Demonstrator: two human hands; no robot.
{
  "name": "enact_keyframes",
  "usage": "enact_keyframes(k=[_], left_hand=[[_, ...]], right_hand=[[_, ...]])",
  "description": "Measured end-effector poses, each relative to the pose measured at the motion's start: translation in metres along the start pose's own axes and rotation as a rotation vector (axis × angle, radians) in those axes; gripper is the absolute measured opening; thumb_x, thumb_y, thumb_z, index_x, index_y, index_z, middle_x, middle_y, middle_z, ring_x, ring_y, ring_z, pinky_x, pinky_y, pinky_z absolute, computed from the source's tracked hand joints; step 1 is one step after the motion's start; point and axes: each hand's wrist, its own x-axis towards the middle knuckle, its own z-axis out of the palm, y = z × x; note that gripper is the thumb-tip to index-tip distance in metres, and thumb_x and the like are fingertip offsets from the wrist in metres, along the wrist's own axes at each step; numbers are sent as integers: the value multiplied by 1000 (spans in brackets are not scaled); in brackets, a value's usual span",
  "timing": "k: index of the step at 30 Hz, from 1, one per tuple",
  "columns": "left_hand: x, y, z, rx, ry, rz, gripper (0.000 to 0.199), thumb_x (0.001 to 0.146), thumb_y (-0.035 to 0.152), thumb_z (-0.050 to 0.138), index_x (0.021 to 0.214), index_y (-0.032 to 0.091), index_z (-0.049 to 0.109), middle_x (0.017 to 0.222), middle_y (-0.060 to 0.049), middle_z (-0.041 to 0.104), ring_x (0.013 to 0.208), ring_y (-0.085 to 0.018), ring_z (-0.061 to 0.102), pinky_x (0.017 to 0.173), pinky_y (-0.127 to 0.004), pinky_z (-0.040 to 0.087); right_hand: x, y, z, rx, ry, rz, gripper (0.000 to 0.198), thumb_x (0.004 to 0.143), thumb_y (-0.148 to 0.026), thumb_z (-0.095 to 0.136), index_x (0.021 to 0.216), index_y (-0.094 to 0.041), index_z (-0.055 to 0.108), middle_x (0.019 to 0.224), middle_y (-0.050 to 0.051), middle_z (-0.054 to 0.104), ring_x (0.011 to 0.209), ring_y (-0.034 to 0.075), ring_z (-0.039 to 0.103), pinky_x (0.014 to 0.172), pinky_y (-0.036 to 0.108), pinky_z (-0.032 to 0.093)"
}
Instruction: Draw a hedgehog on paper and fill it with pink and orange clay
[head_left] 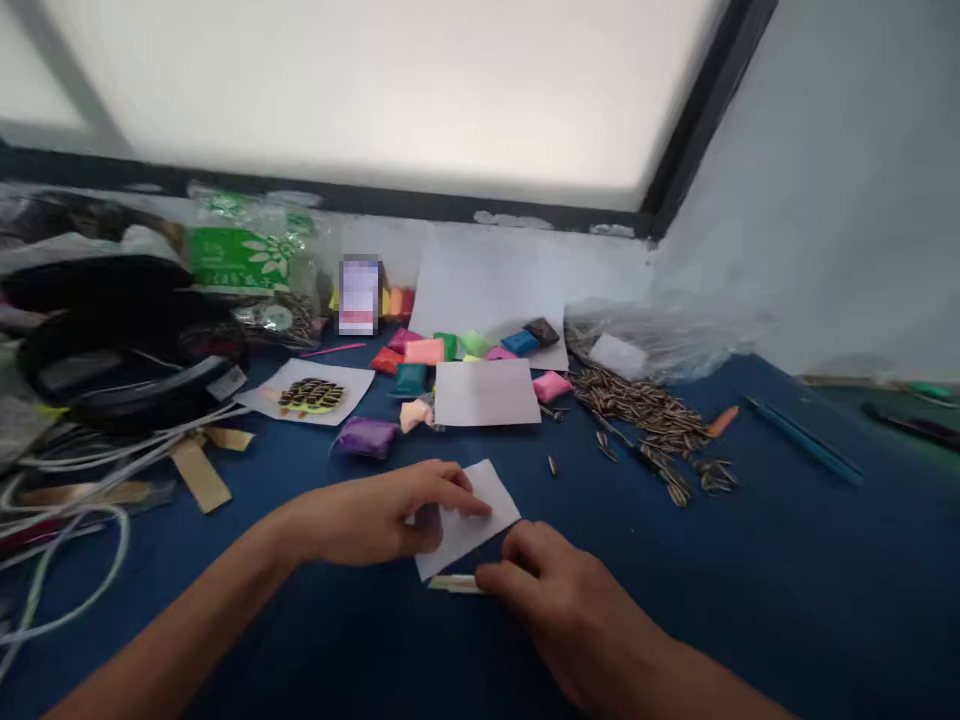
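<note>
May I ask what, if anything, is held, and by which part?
Right hand: seemingly pale strips, by their right end. Left hand, over paper: unclear.

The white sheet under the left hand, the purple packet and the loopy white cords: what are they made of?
White sheet: probably paper or thin card, matt; it's plain and straight-edged.
Purple packet: looks like thin, slightly shiny plastic; it's puffy and creased.
White cords: perhaps smooth plastic-coated cable; they're evenly thick and hold round loops.
</note>
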Motion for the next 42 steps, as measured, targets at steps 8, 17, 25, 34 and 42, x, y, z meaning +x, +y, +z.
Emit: enact_keyframes(k=[8,17,25,34,42], left_hand=[[4,2,2,-82,76,11,47,91,15,48,132,29,65,120,-5,60,97,-21,60,79,-26,47],[16,5,15,-136,341,-31,49,85,22,54,134,25,62,134,-8,53,76,-14,56,66,-28,46],[21,-4,26,142,470,-119,51,91,32,49,140,23,56,122,-10,56,82,-22,57,71,-36,48],[23,4,26,148,571,-309,35,78,41,59,106,21,63,97,-5,59,76,-24,54,66,-35,40],[24,6,25,75,586,-363,26,77,42,57,95,24,53,83,0,58,67,-20,51,60,-32,37]], right_hand=[[-4,6,-9,31,-20,65,35,87,3,45,106,-13,70,92,11,59,77,21,57,63,31,46],[-7,17,-15,-5,97,121,35,92,2,43,111,-12,69,93,11,58,76,22,58,64,33,50],[-8,29,-26,-125,109,237,34,93,2,44,110,-13,69,93,10,56,79,25,59,68,38,54],[-11,34,-49,32,59,272,30,98,-4,46,114,-16,68,98,9,57,85,23,61,74,36,52],[-10,31,-47,135,-96,278,27,101,-10,46,111,-17,70,99,9,58,85,22,60,75,35,50]])
